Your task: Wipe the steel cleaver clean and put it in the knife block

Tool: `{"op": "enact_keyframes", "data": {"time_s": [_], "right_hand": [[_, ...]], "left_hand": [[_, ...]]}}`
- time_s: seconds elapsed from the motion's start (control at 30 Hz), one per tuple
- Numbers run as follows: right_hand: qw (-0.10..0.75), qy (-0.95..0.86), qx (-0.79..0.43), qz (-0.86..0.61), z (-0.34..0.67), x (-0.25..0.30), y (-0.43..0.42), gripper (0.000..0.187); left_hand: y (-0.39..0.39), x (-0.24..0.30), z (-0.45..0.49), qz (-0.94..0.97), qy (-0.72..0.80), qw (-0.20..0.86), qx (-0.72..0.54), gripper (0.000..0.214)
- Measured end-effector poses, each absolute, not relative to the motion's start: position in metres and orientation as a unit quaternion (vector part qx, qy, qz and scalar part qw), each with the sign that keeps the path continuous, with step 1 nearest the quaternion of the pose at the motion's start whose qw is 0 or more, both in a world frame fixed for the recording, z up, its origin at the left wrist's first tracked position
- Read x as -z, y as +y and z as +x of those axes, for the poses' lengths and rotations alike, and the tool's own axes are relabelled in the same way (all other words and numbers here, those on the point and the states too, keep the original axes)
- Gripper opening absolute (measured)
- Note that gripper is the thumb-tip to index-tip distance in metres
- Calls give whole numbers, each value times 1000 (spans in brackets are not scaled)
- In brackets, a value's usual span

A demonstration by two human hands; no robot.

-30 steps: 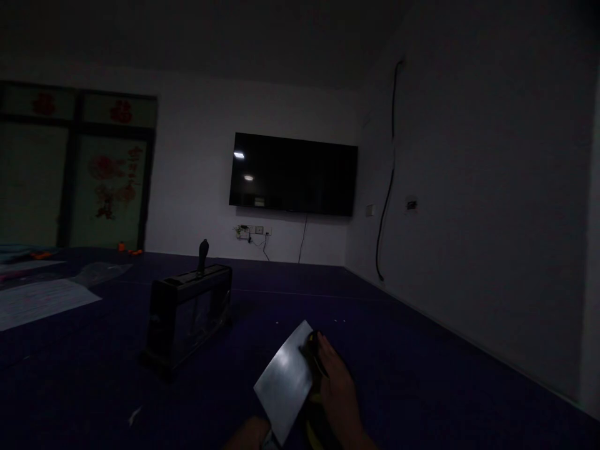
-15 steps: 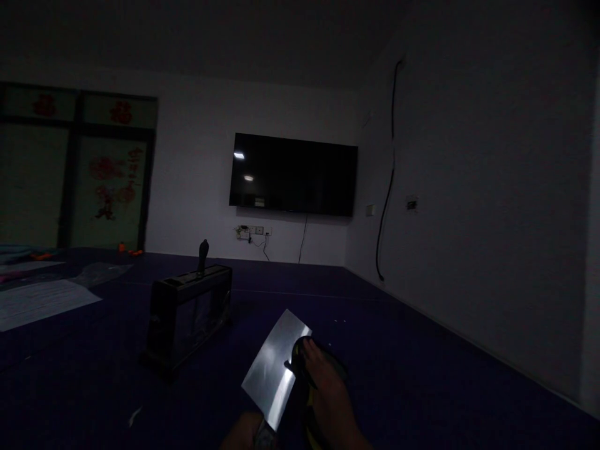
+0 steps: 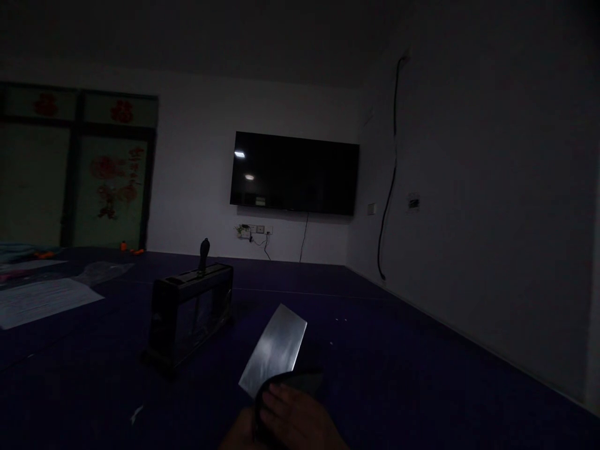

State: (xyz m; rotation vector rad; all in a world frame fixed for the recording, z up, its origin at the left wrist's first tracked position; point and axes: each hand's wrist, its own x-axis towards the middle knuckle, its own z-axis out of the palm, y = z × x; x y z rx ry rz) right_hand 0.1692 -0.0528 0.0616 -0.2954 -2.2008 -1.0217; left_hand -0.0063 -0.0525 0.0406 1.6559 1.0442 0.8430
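Observation:
A cleaver with a broad, shiny blade points up and away from me at the bottom middle. My left hand is closed at the lower end of the blade, where the handle is now hidden. My right hand is wrapped round a dark, curved object and lies across the blade's lower part. What kind of object it is I cannot make out in the dim light. To the left, a black, open-sided stand holds a dark handle that sticks up from its top.
The surface is a dark purple table. Printed paper and clear plastic wrap lie at the left, with small orange items behind. A white scrap is near the front. A television hangs on the far wall.
My right hand, with the dark object, has moved down and left along the blade toward my left hand. More of the upper blade shows, and the handle has become covered.

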Motion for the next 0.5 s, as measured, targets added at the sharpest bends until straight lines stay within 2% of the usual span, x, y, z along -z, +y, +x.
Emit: {"op": "enact_keyframes", "data": {"time_s": [0.1,0.33,0.5], "right_hand": [[335,-851,389,-112,169,-62,-51,31],[315,-865,371,-120,167,-63,-51,36],[337,-869,348,-100,172,-62,-50,33]], "left_hand": [[-52,-35,-6,678,416,454,-401,6],[-54,-31,-4,674,400,458,-420,21],[-51,-34,4,678,379,490,-396,19]]}}
